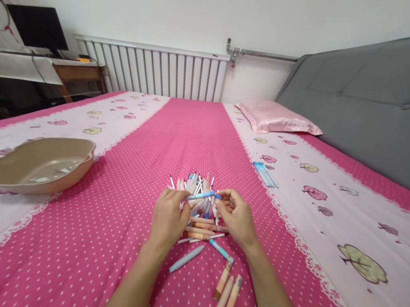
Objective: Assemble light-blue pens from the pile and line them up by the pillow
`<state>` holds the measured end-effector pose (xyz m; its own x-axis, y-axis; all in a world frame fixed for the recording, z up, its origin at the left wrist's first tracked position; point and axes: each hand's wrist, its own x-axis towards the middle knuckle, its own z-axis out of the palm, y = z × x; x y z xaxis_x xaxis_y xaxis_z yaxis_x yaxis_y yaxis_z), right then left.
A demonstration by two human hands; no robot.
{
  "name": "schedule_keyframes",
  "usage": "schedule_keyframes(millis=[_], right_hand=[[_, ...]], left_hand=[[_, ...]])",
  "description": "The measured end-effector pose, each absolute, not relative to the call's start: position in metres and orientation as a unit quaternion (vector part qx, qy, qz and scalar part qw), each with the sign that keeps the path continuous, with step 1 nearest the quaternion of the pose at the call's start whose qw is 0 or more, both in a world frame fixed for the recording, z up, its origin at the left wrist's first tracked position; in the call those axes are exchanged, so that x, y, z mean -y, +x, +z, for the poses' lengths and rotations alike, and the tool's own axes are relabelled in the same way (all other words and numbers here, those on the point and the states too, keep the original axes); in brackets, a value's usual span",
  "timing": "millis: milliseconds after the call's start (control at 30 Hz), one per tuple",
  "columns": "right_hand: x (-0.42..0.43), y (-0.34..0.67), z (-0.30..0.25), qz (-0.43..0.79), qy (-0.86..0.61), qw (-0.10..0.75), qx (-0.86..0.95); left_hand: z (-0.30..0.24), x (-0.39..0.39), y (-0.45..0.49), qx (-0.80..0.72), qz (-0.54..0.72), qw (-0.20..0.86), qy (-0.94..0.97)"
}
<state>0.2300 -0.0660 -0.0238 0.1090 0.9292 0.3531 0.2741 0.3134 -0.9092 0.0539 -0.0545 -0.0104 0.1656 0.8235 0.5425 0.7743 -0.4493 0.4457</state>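
Between my two hands a light blue pen (pixel 201 195) is held nearly level, its darker blue cap end to the right. My left hand (pixel 170 218) pinches the paler end. At the cap end, the fingers of my right hand (pixel 235 216) are closed. Behind and under the pen lies a loose heap of pen parts (pixel 196 181), with white refills, pale barrels and caps. Closer to me are several peach-coloured pen pieces (pixel 199 236), a blue pen barrel (pixel 221 250) and a grey-white pen barrel (pixel 187 259). More peach pen pieces (pixel 233 297) lie beside my right forearm.
A row of blue pens (pixel 264 174) lies on the bed to the right. At left stands a beige basin (pixel 33 161). A pink pillow (pixel 275 117) rests near the grey headboard (pixel 378 101). The bed (pixel 189 131) has a pink dotted cover; a radiator (pixel 155 71) stands behind.
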Motion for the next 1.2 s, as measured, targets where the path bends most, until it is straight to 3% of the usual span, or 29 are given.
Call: schedule_keyframes(millis=[233, 1000, 1200], right_hand=[[0.069, 0.23, -0.015, 0.263, -0.518, 0.58, 0.571], [0.072, 0.232, -0.009, 0.199, -0.503, 0.52, 0.661], [0.073, 0.231, -0.009, 0.23, -0.5, 0.546, 0.632]], left_hand=[[-0.01, 0.055, 0.052, -0.546, 0.36, 0.018, 0.756], [-0.011, 0.053, 0.052, -0.525, 0.36, 0.02, 0.771], [-0.011, 0.054, 0.054, -0.517, 0.371, 0.076, 0.768]])
